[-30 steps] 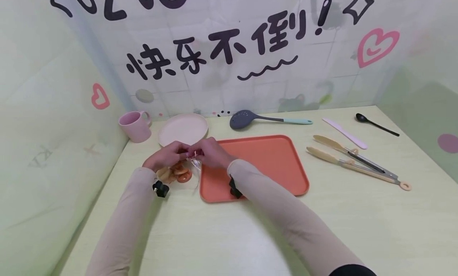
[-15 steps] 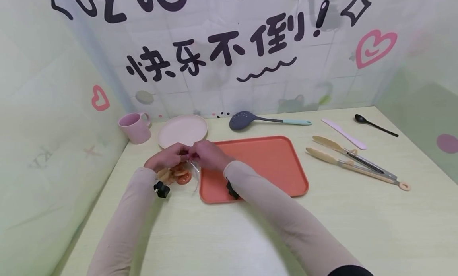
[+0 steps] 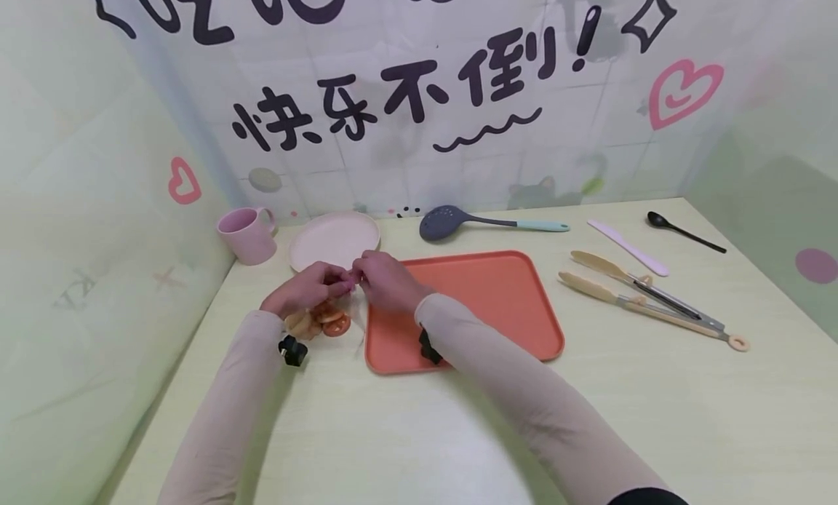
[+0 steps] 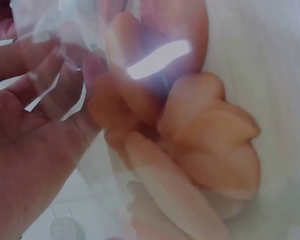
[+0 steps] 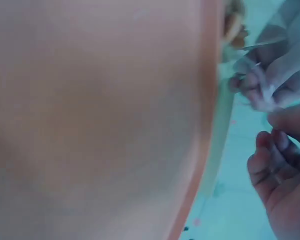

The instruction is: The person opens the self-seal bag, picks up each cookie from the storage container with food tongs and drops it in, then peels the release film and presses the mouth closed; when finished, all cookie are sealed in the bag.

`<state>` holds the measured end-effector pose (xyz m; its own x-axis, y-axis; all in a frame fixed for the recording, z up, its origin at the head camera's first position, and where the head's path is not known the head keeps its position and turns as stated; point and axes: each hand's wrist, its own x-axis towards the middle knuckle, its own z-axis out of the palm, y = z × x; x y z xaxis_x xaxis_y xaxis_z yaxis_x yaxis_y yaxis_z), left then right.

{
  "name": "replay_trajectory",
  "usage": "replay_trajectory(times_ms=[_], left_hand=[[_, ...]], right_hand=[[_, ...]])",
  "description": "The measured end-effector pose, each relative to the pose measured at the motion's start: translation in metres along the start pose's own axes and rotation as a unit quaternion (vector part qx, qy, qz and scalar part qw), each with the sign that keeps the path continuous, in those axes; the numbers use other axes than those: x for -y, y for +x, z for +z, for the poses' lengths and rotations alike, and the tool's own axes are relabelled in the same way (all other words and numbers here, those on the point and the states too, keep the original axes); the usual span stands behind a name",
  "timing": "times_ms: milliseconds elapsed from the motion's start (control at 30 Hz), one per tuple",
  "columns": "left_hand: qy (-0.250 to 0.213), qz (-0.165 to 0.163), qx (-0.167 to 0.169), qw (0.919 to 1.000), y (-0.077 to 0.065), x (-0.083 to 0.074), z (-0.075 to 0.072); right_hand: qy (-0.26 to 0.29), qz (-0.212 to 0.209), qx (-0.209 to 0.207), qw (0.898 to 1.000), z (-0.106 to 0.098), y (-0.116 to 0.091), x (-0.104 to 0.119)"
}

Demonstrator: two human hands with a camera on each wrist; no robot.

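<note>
My left hand (image 3: 310,287) grips the gathered neck of a clear plastic bag (image 4: 160,60). Through the film show tan, bread-like pieces (image 4: 215,145) and a red-orange tomato slice (image 3: 337,325). At the neck is a small pink tie (image 3: 350,284), and the fingertips of my right hand (image 3: 393,285) pinch at it, right beside the left fingertips. The right wrist view has the right hand (image 5: 282,185) with curled fingers, close to the left hand (image 5: 282,75). Part of the tie is hidden by the fingers.
An orange-red tray (image 3: 484,294) lies under my right forearm. Behind the hands are a pink plate (image 3: 334,236) and a pink mug (image 3: 247,234). Further right lie a slotted skimmer (image 3: 441,223), tongs (image 3: 655,305), a lilac knife (image 3: 628,247) and a black spoon (image 3: 684,232).
The right fingertips have shifted slightly away from the left ones, and more of the pink tie shows between them. The left hand still holds the bag in nearly the same place.
</note>
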<state>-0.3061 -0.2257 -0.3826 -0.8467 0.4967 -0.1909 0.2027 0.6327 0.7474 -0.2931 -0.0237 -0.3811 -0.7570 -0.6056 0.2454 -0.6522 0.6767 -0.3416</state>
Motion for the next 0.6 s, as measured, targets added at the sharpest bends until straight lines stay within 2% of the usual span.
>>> replay_trajectory(times_ms=[200,367,600], left_hand=[[0.015,0.006,-0.018,0.9997,-0.002,0.001,-0.002],[0.002,-0.005,-0.020,0.9998,-0.003,0.000,-0.001],[-0.010,-0.017,-0.016,0.9997,-0.003,0.001,0.000]], right_hand=[[0.001,0.021,0.016,1.000,-0.005,0.004,0.012],[0.000,0.079,0.045,0.996,-0.002,0.004,0.016],[0.070,0.126,0.021,0.989,0.005,0.003,0.015]])
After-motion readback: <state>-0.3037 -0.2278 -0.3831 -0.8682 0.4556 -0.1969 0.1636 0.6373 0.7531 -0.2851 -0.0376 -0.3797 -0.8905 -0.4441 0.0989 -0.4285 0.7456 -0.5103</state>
